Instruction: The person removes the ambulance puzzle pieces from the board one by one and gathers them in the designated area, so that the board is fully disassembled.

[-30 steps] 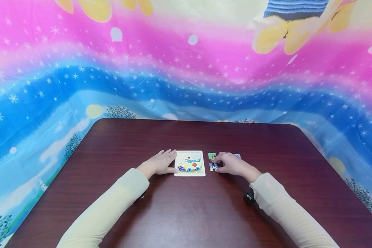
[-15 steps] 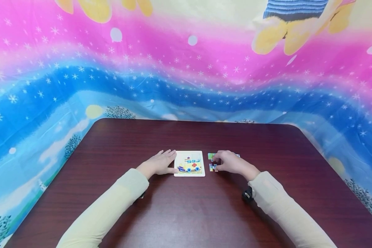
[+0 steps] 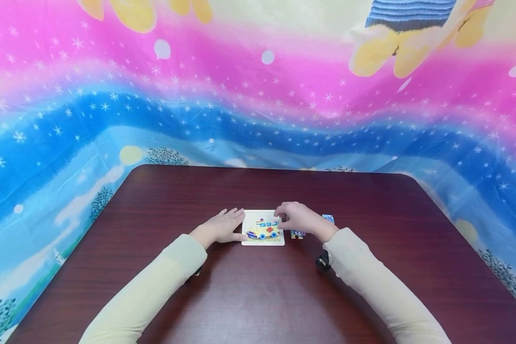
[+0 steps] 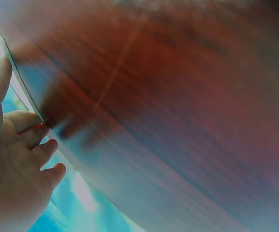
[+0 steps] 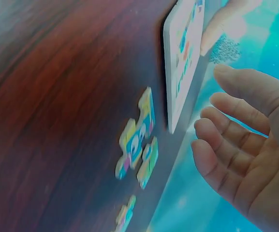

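Observation:
A square white-rimmed puzzle board (image 3: pixel 263 242) lies on the table, its picture a yellow ambulance (image 3: pixel 266 229) with a red cross. My left hand (image 3: pixel 221 226) rests at the board's left edge, fingers stretched along the upper corner and thumb by the lower one. My right hand (image 3: pixel 300 219) hovers over the board's right edge. Its thumb stands apart from the bent fingers (image 5: pixel 206 130), and nothing shows between them in the right wrist view. Beneath that hand lies a purple-and-blue puzzle piece (image 3: pixel 298 234) with printed eyes, beside a green piece (image 5: pixel 149 163).
A blue puzzle piece (image 3: pixel 328 218) lies past my right wrist. The dark red wooden table (image 3: pixel 258 296) has rounded far corners. A pink and blue snowflake-printed cloth (image 3: pixel 258 110) hangs behind it and along its sides.
My right hand has left the loose pieces and moved leftward to the board's right edge. The left hand has stayed in place.

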The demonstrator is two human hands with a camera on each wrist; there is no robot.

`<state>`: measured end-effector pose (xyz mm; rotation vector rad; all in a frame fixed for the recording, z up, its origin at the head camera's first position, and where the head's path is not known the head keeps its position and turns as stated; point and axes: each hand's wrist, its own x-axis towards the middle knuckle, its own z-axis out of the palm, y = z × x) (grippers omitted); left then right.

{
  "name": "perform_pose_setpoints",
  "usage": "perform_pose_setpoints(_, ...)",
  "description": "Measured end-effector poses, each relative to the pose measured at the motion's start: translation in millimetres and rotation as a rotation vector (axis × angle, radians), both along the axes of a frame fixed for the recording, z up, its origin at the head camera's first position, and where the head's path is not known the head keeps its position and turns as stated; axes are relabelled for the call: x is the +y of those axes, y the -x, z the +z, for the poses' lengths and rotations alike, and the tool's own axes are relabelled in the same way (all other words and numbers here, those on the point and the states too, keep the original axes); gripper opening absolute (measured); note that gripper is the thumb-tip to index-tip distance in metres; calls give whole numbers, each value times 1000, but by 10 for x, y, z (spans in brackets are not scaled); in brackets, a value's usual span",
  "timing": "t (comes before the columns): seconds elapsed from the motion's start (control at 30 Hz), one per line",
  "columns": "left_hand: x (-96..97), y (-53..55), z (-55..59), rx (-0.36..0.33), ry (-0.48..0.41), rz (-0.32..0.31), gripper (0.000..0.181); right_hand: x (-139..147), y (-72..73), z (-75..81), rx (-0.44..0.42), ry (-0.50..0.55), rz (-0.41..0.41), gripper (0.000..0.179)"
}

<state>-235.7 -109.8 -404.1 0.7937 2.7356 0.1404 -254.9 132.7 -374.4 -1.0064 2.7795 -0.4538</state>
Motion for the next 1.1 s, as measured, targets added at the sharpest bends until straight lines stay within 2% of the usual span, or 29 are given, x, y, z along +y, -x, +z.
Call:
perform_pose_setpoints(0.5, 7, -2, 15, -4, -14, 2, 78, -321, 92, -142, -90, -91, -5, 40)
perform_pose_setpoints(0.77, 8, -8, 31, -9, -21, 5, 78, -371, 108, -191, -65, -163, 4, 44)
perform_pose_setpoints(1.1, 15, -14, 36, -4, -18, 1, 77, -368, 125, -201, -84, -129, -12, 41)
